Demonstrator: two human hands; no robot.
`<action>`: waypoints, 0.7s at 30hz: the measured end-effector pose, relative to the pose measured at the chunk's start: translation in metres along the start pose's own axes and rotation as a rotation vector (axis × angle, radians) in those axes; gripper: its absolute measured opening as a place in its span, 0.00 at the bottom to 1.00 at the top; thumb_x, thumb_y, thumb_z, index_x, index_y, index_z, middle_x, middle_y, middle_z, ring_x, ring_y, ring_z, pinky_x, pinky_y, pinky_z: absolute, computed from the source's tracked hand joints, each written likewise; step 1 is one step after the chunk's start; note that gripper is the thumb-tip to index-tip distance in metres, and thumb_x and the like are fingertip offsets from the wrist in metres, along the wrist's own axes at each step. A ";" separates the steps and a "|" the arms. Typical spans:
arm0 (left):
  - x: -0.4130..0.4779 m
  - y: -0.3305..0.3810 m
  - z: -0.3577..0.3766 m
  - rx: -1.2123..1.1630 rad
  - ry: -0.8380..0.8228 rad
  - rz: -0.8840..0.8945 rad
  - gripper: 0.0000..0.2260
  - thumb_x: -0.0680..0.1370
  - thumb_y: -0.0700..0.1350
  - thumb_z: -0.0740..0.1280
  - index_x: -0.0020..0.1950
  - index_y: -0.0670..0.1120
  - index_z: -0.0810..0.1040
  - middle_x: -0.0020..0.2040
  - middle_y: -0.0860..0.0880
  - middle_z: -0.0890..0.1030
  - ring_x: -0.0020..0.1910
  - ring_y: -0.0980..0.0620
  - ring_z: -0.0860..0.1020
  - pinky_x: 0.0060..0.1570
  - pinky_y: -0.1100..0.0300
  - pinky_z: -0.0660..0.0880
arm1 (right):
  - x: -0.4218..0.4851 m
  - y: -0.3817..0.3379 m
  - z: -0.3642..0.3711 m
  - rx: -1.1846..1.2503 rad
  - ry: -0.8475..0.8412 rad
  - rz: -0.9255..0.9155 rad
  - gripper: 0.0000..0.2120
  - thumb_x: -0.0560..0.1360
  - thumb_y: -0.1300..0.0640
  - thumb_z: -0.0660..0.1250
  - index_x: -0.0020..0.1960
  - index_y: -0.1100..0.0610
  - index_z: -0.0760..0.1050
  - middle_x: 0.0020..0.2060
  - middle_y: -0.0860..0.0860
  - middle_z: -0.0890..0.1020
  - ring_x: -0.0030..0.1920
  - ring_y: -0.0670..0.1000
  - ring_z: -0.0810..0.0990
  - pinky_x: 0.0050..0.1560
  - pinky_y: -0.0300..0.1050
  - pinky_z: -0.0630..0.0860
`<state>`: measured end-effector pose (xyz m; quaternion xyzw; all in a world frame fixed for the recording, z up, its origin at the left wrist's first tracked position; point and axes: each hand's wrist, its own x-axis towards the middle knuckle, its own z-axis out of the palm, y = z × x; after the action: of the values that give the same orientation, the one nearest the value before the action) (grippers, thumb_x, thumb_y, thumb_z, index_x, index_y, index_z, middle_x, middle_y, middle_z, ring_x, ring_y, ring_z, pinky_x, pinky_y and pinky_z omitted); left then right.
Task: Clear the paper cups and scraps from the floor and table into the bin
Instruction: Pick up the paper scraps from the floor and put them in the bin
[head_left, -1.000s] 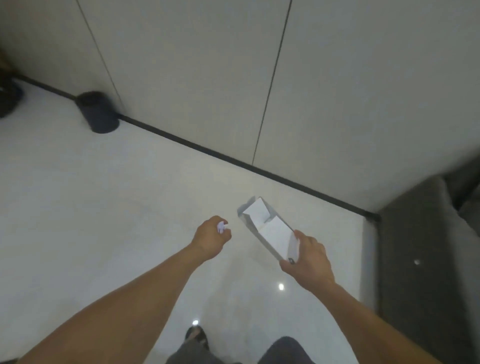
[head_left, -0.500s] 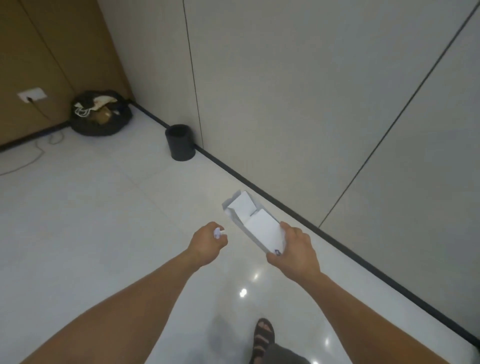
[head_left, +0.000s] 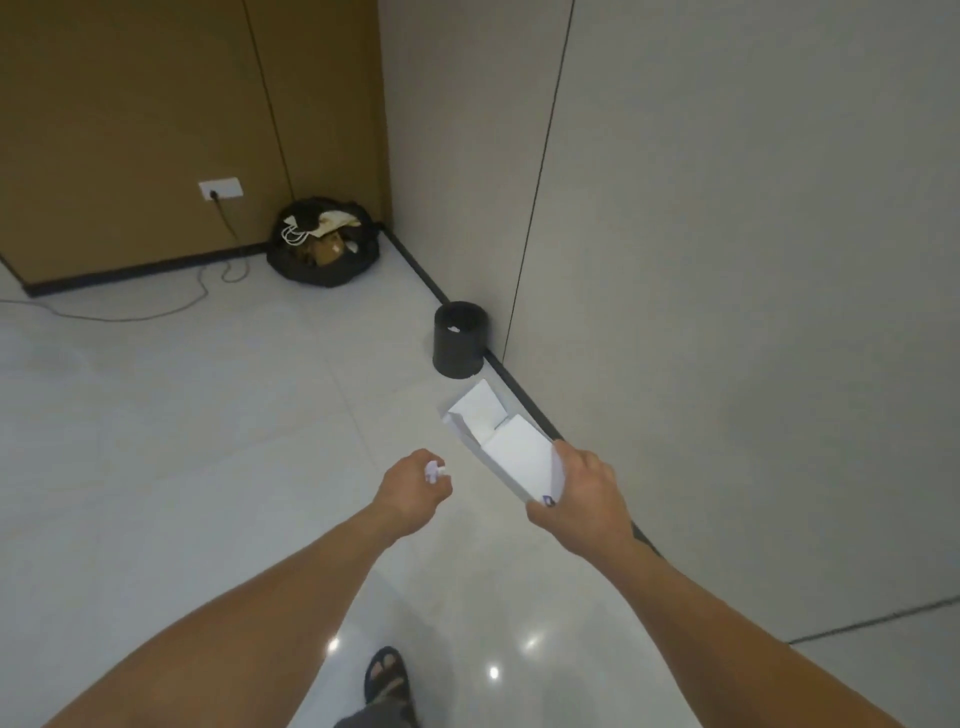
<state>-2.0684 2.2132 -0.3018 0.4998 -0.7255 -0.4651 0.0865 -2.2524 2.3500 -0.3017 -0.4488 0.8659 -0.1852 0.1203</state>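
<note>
Nearest, one sandalled foot (head_left: 384, 671) stands on the floor below both forearms. The left hand (head_left: 413, 493) is curled into a loose fist and pinches one small crumpled scrap (head_left: 434, 470) at its fingertips. The scrap likely weighs nothing and is soft, so a light pinch is enough. Just to its right, the right hand (head_left: 582, 499) grips one white paper carton (head_left: 501, 444) by its near end, thumb on top, with the open flaps pointing away. The carton looks light, thin-walled and easily crushed, so it is best held at the folded edge and not by the loose flaps. Ahead of the carton's far end, one black bin (head_left: 460, 340) stands against the wall with something pale inside. No paper cups are in sight. Farther off, left of the bin, one black bag (head_left: 322, 241) slumps in the corner.
</note>
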 end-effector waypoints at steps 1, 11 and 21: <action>0.020 0.002 -0.015 -0.007 0.004 -0.001 0.11 0.77 0.46 0.64 0.58 0.46 0.75 0.54 0.47 0.77 0.51 0.48 0.75 0.46 0.61 0.70 | 0.022 -0.012 0.002 -0.002 -0.003 -0.005 0.35 0.65 0.45 0.69 0.69 0.50 0.62 0.60 0.51 0.72 0.58 0.55 0.67 0.48 0.45 0.67; 0.205 0.037 -0.124 0.070 0.014 0.050 0.07 0.78 0.45 0.64 0.54 0.44 0.75 0.50 0.47 0.77 0.47 0.48 0.75 0.45 0.61 0.70 | 0.215 -0.093 0.020 0.033 0.034 0.013 0.40 0.65 0.45 0.69 0.74 0.48 0.58 0.64 0.50 0.70 0.63 0.55 0.66 0.57 0.48 0.70; 0.421 0.096 -0.171 0.132 -0.004 0.043 0.10 0.78 0.45 0.65 0.57 0.43 0.76 0.51 0.46 0.78 0.49 0.48 0.77 0.48 0.60 0.72 | 0.463 -0.106 0.035 0.051 0.008 0.006 0.40 0.66 0.43 0.70 0.74 0.48 0.57 0.64 0.50 0.69 0.63 0.54 0.65 0.55 0.46 0.70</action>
<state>-2.2330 1.7798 -0.2772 0.4877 -0.7653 -0.4155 0.0620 -2.4242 1.9061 -0.3072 -0.4424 0.8626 -0.2087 0.1289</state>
